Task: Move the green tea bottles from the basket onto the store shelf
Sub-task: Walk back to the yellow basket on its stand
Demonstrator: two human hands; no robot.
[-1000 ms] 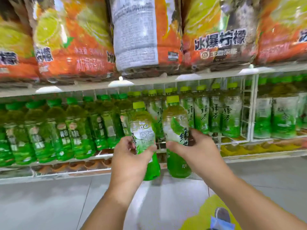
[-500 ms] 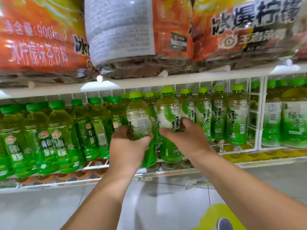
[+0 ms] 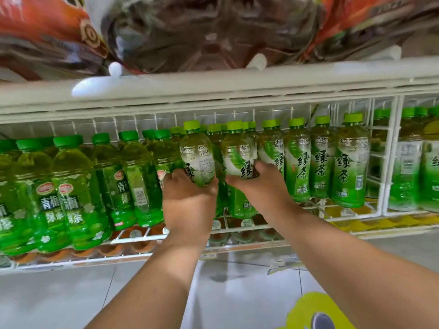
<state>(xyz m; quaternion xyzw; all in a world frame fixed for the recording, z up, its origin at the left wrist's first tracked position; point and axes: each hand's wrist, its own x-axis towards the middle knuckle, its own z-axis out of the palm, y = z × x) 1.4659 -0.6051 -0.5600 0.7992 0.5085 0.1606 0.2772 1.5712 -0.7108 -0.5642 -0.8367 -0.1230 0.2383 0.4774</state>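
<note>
Two green tea bottles are held up at the wire front of the store shelf [image 3: 237, 227], one in each hand. The left hand [image 3: 188, 203] is wrapped round the lower body of the left bottle [image 3: 197, 154], its fingers curled behind the label and its thumb across the front; the right hand [image 3: 259, 184] is closed in the same way on the right bottle [image 3: 238, 157], whose base is seen just above the front rail. Both bottles are kept upright and side by side, near the middle of the shelf's front edge, between the row of darker plum tea bottles [image 3: 71, 198] toward the left end and the matching green tea row [image 3: 323, 160] toward the right end. Compared with a second ago, the pair has been lifted from below the shelf's front edge and carried forward to the level of the stocked row, and the view has been brought much closer under the upper shelf [image 3: 213, 84], where packs of orange-wrapped drinks [image 3: 42, 22] are stacked. The placing step is therefore judged to be nearly complete: the bottles appear ready to be set down into the gap ahead of the hands, though whether their bases are already resting on the wire cannot be told. The basket is not in view; only a yellow-green patch [image 3: 306, 312] is seen at the bottom edge, over the tiled floor [image 3: 59, 293].
</note>
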